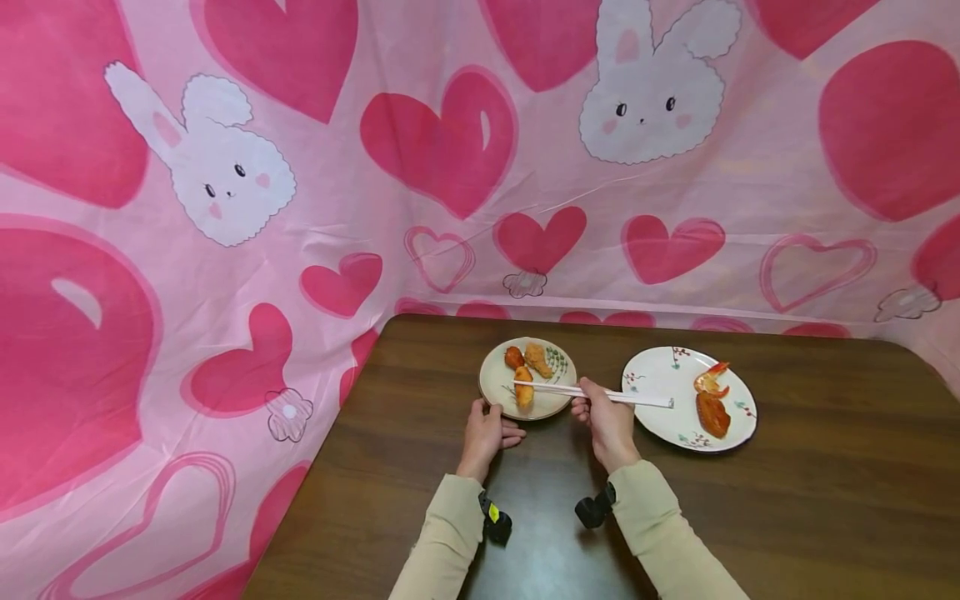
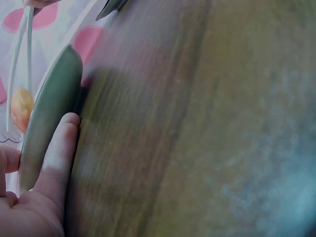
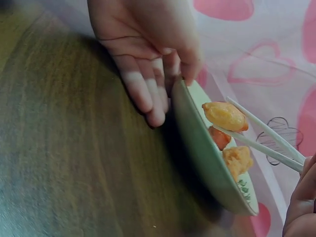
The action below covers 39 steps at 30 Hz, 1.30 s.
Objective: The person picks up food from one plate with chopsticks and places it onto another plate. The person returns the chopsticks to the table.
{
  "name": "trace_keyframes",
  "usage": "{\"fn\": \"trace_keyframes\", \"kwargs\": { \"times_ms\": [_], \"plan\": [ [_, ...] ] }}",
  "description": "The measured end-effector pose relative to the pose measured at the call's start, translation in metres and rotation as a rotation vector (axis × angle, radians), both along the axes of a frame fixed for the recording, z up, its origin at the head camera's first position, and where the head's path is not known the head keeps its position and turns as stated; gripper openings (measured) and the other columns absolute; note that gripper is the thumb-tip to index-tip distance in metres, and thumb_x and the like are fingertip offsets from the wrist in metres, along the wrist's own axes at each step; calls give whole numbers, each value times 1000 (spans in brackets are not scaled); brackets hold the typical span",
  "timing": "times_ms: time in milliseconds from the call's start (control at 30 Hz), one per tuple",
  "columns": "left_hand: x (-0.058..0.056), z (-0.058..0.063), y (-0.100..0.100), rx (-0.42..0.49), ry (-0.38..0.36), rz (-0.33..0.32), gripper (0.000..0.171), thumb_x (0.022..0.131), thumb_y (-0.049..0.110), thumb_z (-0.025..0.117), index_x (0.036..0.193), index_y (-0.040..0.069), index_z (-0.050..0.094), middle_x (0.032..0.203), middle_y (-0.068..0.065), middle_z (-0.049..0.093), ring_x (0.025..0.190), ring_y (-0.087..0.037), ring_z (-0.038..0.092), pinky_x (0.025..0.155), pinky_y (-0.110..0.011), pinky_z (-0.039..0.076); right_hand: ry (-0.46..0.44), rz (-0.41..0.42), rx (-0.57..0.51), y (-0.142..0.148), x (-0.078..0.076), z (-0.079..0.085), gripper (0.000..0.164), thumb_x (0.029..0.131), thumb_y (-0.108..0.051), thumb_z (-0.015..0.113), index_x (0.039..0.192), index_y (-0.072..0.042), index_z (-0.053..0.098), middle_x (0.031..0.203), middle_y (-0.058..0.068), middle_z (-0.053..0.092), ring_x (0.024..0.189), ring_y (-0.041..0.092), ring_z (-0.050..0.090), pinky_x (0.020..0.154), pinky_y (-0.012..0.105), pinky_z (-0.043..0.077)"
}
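My right hand point(image 1: 606, 421) holds a pair of white chopsticks point(image 1: 558, 389). Between their tips is a glossy yellow-orange piece of food point(image 3: 226, 116), over the small round plate point(image 1: 495, 385). That plate also bears a reddish fried piece point(image 1: 513, 357) and a golden-brown fried piece point(image 1: 537, 360). At its near left edge, my left hand point(image 1: 483, 437) pinches the rim, the thumb on top and the fingers point(image 2: 58, 160) along the outer underside. In the left wrist view, the plate's pale green underside point(image 2: 54, 96) shows between thumb and forefinger.
To the right stands a larger white oval plate point(image 1: 660, 421) with a shrimp-like piece point(image 1: 711, 381) and a browned chicken wing point(image 1: 712, 415). Both plates are on a dark wooden table point(image 1: 840, 483). A pink cloth point(image 1: 450, 267) with hearts and rabbits hangs behind and at the left.
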<state>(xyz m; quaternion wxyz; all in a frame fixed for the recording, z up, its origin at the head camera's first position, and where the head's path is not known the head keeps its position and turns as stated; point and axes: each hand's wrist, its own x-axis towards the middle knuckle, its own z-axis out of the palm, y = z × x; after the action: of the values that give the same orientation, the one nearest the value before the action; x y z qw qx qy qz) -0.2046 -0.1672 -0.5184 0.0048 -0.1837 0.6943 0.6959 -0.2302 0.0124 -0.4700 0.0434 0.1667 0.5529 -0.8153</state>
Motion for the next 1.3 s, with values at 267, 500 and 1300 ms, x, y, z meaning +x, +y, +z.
{"fn": "trace_keyframes", "kwargs": {
  "times_ms": [267,500,1300],
  "plan": [
    [1,1,0,1,-7,0,38,99,14,36,134,0,33,87,-23,71,70,-22,73,64,-31,62,12,-20,27,-8,1,-5,20,93,-14,60,95,5,66,52,-6,59,43,2,53,41,13,43],
    [1,1,0,8,-17,4,39,99,14,37,135,0,33,84,-21,71,67,-19,72,63,-31,62,10,-24,44,-14,-1,-9,21,93,-13,60,97,7,64,52,-5,59,42,2,53,41,14,44],
    [0,3,0,8,-30,4,37,101,15,37,135,1,33,85,-21,71,68,-20,72,64,-32,62,23,-25,118,-38,-3,-11,30,94,-18,60,104,10,63,54,-7,57,44,2,54,42,14,46]
  ]
}}
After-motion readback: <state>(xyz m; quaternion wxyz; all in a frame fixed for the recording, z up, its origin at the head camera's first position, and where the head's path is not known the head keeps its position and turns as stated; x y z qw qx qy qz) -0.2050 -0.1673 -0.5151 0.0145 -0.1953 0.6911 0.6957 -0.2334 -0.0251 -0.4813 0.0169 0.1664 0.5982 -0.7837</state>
